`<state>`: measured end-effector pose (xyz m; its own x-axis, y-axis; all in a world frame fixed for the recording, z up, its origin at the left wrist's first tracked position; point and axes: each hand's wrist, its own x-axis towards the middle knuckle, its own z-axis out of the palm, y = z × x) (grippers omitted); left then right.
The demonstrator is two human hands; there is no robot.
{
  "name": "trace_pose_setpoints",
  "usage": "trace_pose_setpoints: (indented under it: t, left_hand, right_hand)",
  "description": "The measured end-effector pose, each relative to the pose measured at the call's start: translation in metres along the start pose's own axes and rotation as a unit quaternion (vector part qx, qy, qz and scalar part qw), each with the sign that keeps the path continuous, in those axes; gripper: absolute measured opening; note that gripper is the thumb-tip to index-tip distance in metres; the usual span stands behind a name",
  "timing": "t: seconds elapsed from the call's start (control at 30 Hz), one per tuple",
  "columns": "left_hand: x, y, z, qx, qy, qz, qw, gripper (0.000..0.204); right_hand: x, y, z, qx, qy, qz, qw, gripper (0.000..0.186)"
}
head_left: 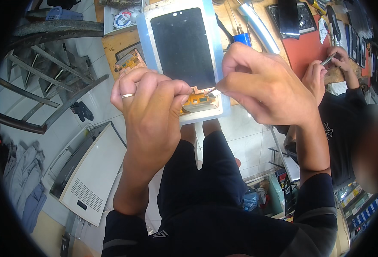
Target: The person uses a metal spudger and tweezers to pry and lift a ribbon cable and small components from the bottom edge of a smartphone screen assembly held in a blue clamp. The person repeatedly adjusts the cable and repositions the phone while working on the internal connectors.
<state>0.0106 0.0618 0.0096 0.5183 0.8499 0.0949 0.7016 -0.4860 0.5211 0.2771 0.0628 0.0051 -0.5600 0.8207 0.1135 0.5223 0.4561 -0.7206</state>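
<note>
A tablet-like screen panel (182, 47) with a white border lies on a pale blue mat or tray (146, 25) at the bench edge. At its lower end is an orange flex circuit (197, 99). My left hand (150, 107), with a ring on one finger, curls over that lower end, fingertips closed on the flex circuit's edge. My right hand (270, 85) pinches a thin, dark pointed tool (212, 91), its tip at the flex circuit. Another orange flex piece (128, 61) lies left of the panel, partly behind my left hand.
A co-worker (343, 141) at my right holds a small device in both hands over a red mat (298, 49). Tools, a blue holder (241, 39) and phone parts crowd the wooden bench (108, 45). A metal stool frame (47, 85) and white appliance (90, 180) stand at left.
</note>
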Motion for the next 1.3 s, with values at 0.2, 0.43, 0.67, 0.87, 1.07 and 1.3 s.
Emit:
trace_pose_setpoints:
  t: [0.2, 0.43, 0.67, 0.87, 1.07, 1.3]
  left_hand:
    - [0.0, 0.001, 0.0, 0.007, -0.005, -0.009, 1.0, 0.004]
    - [0.0, 0.002, -0.001, 0.009, -0.007, -0.016, 1.0, 0.005]
    - [0.0, 0.004, -0.004, 0.012, -0.014, -0.018, 1.0, 0.006]
    - [-0.002, 0.003, -0.004, 0.007, -0.007, -0.009, 1.0, 0.018]
    - [-0.004, 0.001, -0.004, -0.002, -0.003, 0.0, 1.0, 0.033]
    - [-0.005, 0.0, -0.004, -0.005, -0.004, -0.001, 1.0, 0.033]
  right_hand:
    - [0.002, 0.003, 0.003, 0.004, 0.009, -0.017, 1.0, 0.016]
    - [0.002, 0.004, 0.004, -0.001, 0.006, -0.021, 1.0, 0.019]
    - [0.004, 0.004, 0.005, -0.014, -0.011, -0.024, 1.0, 0.027]
    - [0.006, 0.003, 0.003, -0.012, -0.021, -0.021, 0.999, 0.026]
    - [0.009, 0.002, 0.003, -0.028, -0.027, -0.03, 0.999, 0.022]
    - [0.012, 0.002, 0.003, -0.031, -0.047, -0.032, 0.998, 0.021]
